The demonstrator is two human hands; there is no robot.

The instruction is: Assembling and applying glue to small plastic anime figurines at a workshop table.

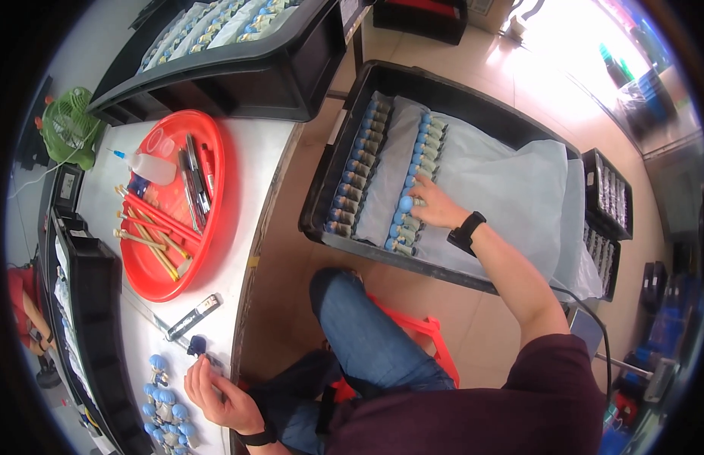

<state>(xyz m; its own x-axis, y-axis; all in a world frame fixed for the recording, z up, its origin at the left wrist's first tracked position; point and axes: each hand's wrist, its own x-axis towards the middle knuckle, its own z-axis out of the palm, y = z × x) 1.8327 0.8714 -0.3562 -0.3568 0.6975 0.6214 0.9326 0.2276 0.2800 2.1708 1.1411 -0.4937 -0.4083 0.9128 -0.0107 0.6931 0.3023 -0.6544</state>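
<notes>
My right hand [438, 206] reaches into a black crate [473, 97], its fingers closed on a small blue-headed figurine [407, 204] in a row of similar ones. That row lies on whitish sheet. To its left in the crate is another row of small figurines [357, 168], with dark and tan parts showing. My left hand [221, 396] is at the white table's edge, thumb and fingers drawn together; what they hold, if anything, I cannot make out. Just beyond its fingertips is a small dark blue object [197, 346]. Several blue-headed figurines [164, 409] stand grouped on the table beside this hand.
A red tray [225, 163] on the table holds brushes, pens and a squeeze bottle [153, 169]. Near it lies a utility knife [193, 317]. A large black bin [291, 72] of figurines stands at the table's far end. Smaller black crates [623, 199] sit right of the open crate.
</notes>
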